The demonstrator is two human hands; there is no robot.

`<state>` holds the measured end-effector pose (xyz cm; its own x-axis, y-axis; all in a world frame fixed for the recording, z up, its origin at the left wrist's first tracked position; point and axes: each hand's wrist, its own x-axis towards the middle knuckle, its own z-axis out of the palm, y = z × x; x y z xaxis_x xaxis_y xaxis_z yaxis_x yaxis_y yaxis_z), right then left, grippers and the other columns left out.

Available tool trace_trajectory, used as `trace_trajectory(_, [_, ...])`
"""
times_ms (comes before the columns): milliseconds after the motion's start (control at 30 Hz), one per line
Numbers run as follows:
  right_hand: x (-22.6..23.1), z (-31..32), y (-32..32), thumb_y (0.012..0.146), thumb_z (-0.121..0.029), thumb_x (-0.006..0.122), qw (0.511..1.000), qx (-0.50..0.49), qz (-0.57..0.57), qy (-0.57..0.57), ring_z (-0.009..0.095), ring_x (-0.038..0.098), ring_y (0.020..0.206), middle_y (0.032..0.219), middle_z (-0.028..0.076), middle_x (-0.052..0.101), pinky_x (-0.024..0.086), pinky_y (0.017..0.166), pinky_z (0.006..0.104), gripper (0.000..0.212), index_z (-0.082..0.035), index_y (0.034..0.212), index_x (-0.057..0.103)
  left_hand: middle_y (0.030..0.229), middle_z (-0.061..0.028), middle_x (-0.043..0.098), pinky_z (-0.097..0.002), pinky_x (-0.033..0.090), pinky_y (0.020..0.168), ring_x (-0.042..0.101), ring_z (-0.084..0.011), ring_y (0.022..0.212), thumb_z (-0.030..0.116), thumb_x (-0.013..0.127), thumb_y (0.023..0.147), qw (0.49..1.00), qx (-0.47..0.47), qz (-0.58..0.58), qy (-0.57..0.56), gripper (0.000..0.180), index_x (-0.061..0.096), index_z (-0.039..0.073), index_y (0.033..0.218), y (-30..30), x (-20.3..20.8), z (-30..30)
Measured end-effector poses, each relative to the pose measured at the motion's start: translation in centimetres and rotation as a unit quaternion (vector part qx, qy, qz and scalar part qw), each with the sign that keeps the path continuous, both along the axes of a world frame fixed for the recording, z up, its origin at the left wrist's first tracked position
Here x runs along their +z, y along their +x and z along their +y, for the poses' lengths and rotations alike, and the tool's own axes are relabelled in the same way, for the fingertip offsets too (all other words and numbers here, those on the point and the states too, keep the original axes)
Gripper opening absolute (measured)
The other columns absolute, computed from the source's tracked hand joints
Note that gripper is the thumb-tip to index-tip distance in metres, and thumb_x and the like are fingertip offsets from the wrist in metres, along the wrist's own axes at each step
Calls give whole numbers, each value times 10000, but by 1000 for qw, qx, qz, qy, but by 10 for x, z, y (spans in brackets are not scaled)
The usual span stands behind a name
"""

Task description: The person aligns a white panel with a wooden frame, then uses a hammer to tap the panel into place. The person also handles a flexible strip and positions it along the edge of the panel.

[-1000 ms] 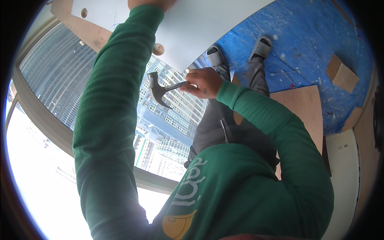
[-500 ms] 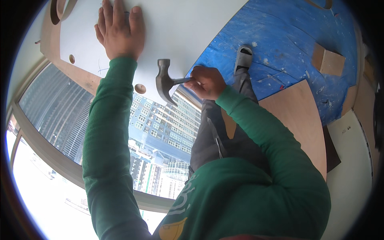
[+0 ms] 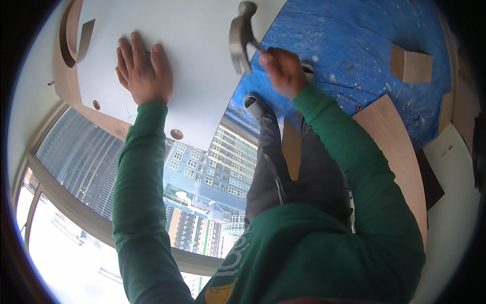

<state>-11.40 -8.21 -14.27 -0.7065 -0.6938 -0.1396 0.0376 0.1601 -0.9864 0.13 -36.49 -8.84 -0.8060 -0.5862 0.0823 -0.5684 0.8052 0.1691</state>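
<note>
My left hand lies flat on a large white panel, its fingers stretched toward the far side. My right hand is closed round the handle of a claw hammer. The hammer's metal head is raised near the panel's right edge, slightly smeared by motion, with its curved claw pointing back toward me. Round holes are cut in the panel, one near its front edge and another at its left.
Blue sheeting with white specks covers the floor. A cardboard-coloured block sits on it, and a curved plywood sheet lies at my right. A window overlooking buildings is at my left. A curved strip stands at the panel's far left.
My right hand has lifted the hammer up and away to the far right. My left hand stays flat on the panel. The whole view has shifted slightly.
</note>
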Motion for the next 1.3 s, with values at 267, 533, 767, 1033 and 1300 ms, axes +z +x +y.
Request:
trace_trajectory(267, [-10,1,-17,1033,-387,621,997,7,79,10,267,507,553,628,92,536,416,538,407,435,-59,747,610,1664,-212,303,-568,110,1249,229,-371,1560,529,389,1042,1000,-4,-3,3,703,394,85,1587,0,2,3])
trace_trajectory(533, [-5,-4,-81,1060,-487,558,996,-35,77,25,162,439,556,594,40,479,382,529,356,531,-47,770,620,1657,-218,315,-571,121,1245,245,-377,1553,515,406,1043,1000,-12,3,-2,688,404,87,1581,0,1,1])
trace_trajectory(767, [-8,-10,-97,1050,-529,558,995,-52,79,5,121,451,581,616,3,486,385,536,339,558,-45,781,624,1660,-209,313,-561,123,1248,247,-368,1554,516,409,1045,1000,-10,-3,-15,683,403,97,1583,0,1,-1])
trace_trajectory(1033, [2,-16,-101,1087,-512,486,997,-62,-27,-26,85,339,677,687,-46,379,326,588,324,552,-100,720,480,1663,-197,314,-560,132,1247,252,-357,1554,524,401,1048,1000,-8,1,-8,686,397,102,1588,-1,2,-1])
trace_trajectory(1300, [19,15,-87,1052,-482,586,974,-102,-131,-157,94,470,653,703,-13,483,408,621,299,473,-35,901,629,1663,-190,319,-558,135,1249,255,-346,1555,526,407,1043,1000,3,-8,-13,686,404,106,1585,-1,3,0])
